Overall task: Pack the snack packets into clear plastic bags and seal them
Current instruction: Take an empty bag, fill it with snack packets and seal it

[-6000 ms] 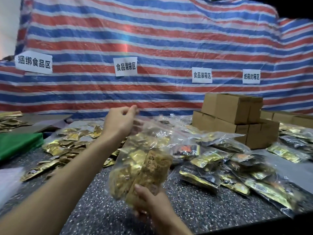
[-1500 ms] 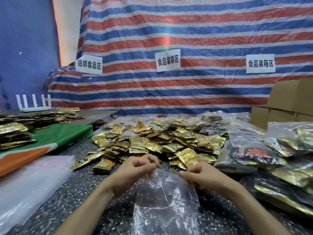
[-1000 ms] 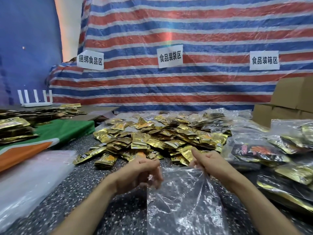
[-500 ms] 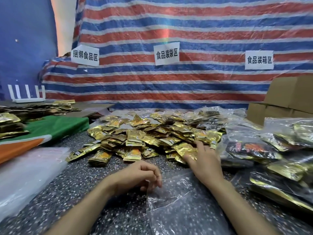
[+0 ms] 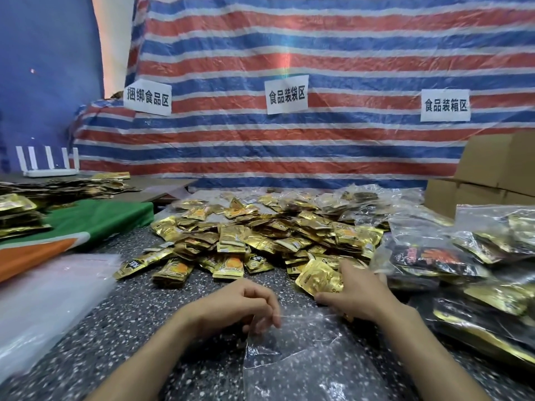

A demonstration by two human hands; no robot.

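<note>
The left hand (image 5: 240, 305) rests on the speckled worktop (image 5: 115, 337) with its fingers curled, pinching the upper edge of an empty clear plastic bag (image 5: 304, 369). The bag lies flat on the worktop, nearest the camera. The right hand (image 5: 360, 290) is closed around a gold snack packet (image 5: 320, 277) at the near right corner of the loose pile of packets (image 5: 260, 235). Whether it holds one packet or several stacked together cannot be determined. The current step is judged to be the first loading of this bag, as no packet is visible inside it. Hazards from this position are as follows. The bag mouth is held at one side only, and the film looks limp. The opening may collapse, so that the packet catches on the lip or slides over the outside of the bag. The foil surface appears slick, so a light pinch may let the packet slip during transfer. Neighbouring packets touch the gripped one and may be dragged off the pile onto the worktop. The filled bags (image 5: 434, 256) lie just beside the right hand and may be snagged as the hand is drawn back. A packet corner left across the closure strip would prevent a full seal.
</note>
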